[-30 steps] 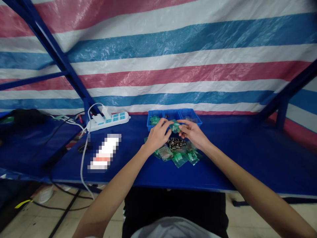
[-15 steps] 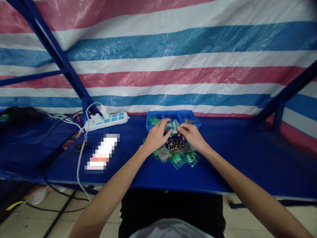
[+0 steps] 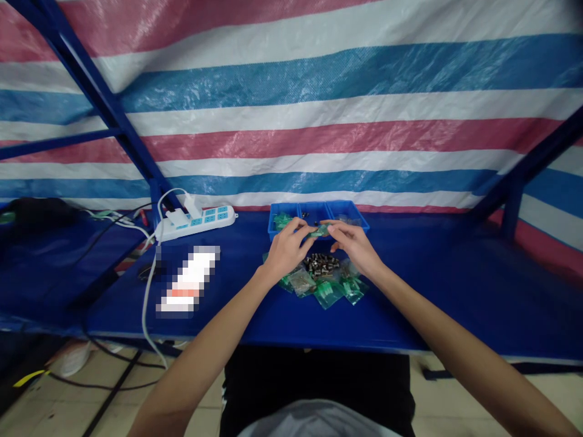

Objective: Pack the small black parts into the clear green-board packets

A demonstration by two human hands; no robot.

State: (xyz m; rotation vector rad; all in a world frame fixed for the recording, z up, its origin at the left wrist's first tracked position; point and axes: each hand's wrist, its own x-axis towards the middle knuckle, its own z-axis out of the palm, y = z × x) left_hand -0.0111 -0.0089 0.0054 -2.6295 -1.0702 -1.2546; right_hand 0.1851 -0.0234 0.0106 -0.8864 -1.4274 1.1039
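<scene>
Between my two hands is a small green-tinted plastic bag (image 3: 320,230), held over the front of a blue compartment tray (image 3: 272,226). My left hand (image 3: 288,247) pinches its left side with thumb and fingers. On the other side, my right hand (image 3: 353,243) grips the bag's right edge. What the bag contains is too small to make out. Just below my hands lies a pile of small dark and silvery metal parts (image 3: 321,265). Around the pile are several little clear and green bags, among them a green bag (image 3: 328,294) and a greyish bag (image 3: 301,282).
A white power strip (image 3: 198,223) with plugs and a cable (image 3: 146,303) lies at the left of the blue table (image 3: 455,285). Near it is a pixelated white patch (image 3: 189,282). Blue frame posts and a striped tarp (image 3: 319,133) stand behind.
The bag has tipped from facing me to nearly flat, so less of its face shows. My right hand's fingers have shifted slightly up along it; the pile stays put.
</scene>
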